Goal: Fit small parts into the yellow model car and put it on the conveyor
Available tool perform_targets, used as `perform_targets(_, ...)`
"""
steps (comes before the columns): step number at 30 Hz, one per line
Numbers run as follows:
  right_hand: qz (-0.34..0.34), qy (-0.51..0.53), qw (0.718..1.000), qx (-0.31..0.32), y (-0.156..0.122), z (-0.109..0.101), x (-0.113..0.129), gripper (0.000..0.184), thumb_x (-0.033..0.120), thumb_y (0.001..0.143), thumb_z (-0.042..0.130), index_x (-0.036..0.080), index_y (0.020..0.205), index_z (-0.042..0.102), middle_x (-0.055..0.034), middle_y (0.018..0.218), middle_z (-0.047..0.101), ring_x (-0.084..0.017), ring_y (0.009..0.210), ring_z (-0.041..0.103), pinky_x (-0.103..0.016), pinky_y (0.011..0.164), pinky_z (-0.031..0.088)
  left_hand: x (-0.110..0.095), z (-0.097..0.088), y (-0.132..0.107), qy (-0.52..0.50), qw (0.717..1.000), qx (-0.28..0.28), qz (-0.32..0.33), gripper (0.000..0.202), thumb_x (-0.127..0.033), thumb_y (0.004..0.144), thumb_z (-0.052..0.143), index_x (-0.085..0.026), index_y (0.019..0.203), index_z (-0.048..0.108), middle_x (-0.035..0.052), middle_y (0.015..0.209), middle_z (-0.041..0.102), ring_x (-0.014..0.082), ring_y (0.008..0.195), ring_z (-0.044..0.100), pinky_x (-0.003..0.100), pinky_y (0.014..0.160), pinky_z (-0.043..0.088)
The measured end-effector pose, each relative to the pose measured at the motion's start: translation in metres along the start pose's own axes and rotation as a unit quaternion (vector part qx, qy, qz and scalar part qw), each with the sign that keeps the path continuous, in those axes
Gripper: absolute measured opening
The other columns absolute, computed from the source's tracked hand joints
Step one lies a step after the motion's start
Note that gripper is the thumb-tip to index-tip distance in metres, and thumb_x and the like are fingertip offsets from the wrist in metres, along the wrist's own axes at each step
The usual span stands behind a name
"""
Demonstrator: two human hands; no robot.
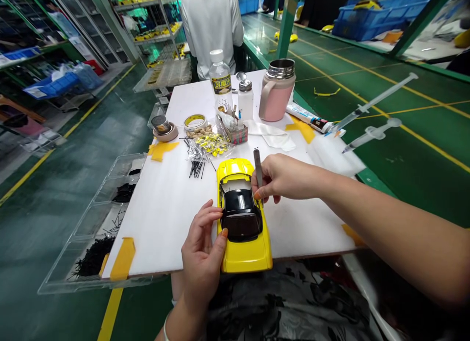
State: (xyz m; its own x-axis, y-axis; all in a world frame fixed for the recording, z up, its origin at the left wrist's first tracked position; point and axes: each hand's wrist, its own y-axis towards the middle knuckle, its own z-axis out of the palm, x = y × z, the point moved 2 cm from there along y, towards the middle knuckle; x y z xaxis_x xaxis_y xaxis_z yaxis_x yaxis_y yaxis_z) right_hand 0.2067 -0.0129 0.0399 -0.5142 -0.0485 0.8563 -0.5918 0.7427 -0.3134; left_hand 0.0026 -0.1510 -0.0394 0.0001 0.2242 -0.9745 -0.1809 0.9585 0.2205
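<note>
A yellow model car body [245, 255] with a black roof lies on the white tabletop, close to its front edge. My left hand [203, 243] grips the car's left side, its thumb on the edge by the dark rear window and its fingers along the flank. In my right hand [273, 178] is a pair of metal tweezers [258, 165], pinched upright against the car's right side near the windshield opening. The tweezer tips are hidden by my fingers and the car. Beyond the car lie thin black strips [197, 169] and a clear bag of small yellow parts [213, 144].
A bottle [221, 81], a pump dispenser [245, 99], a pink mug [278, 91] and a tape roll [195, 122] stand farther back. Syringes [370, 134] lie at right. A clear tray [91, 223] of black parts adjoins the left edge. A person in white [211, 28] is ahead.
</note>
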Motion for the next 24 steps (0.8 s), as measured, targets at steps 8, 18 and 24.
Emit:
perform_targets(8,0.007,-0.001,1.0,0.002,0.0,0.001,0.002,0.016,0.005,0.075,0.073,0.018,0.065,0.071,-0.0027,0.058,0.068,-0.018,0.05,0.066,-0.021,0.04,0.053,0.001,0.001,0.001,0.0,1.0,0.005,0.003,0.024,-0.02,0.093,0.07,-0.027,0.116,0.072,0.0082,0.129,0.066,0.0271,0.149,0.044,0.041,0.121,0.043)
perform_targets(18,0.007,-0.013,1.0,0.021,-0.001,-0.002,0.004,0.006,0.013,0.075,0.073,0.017,0.071,0.071,-0.0019,0.062,0.069,-0.017,0.057,0.068,-0.022,0.043,0.055,0.001,0.0,0.001,0.012,1.0,0.017,0.019,0.026,-0.017,0.095,0.068,-0.026,0.118,0.071,0.0069,0.13,0.065,0.0227,0.147,0.046,0.031,0.119,0.044)
perform_targets(24,-0.079,0.069,0.99,-0.099,-0.028,-0.014,-0.008,0.008,0.025,0.075,0.075,0.017,0.075,0.074,-0.0041,0.067,0.071,-0.017,0.058,0.065,-0.022,0.047,0.055,0.002,-0.001,0.001,0.022,0.999,0.021,0.025,0.026,-0.017,0.095,0.067,-0.026,0.119,0.07,0.0071,0.13,0.065,0.0223,0.147,0.046,0.031,0.119,0.044)
